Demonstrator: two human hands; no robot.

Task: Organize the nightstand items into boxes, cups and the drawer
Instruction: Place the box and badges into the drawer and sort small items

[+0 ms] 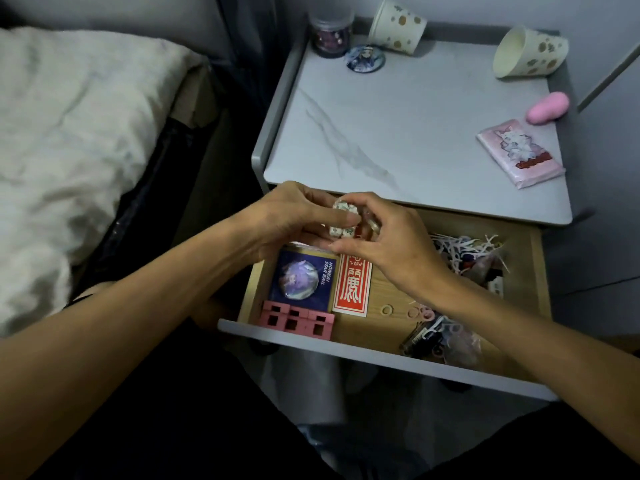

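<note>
Both forearms reach in from the bottom edge and meet above the open drawer [346,348], just in front of the nightstand top [398,133]. Between them sits a cluster of white patterned pieces [343,207]. The left hand [287,216] pinches it with curled fingers and thumb, and the right hand [388,244] curls its fingertips round the near side of the same cluster.

The likely slip is a piece dropping loose. The cluster is in several small parts held only by fingertips, and a fallen one could vanish into the shredded paper [464,247] at the back right of the drawer or among the hair ties and clips [433,327] at its front right. One paper cup [530,51] lies tipped on its side near the right rear corner, so anything put in it as it lies could roll out.

What the pieces are, and how many, I cannot tell, as fingers cover most of them. The right wrist also hides part of the drawer floor beyond the red card [351,284]
</note>
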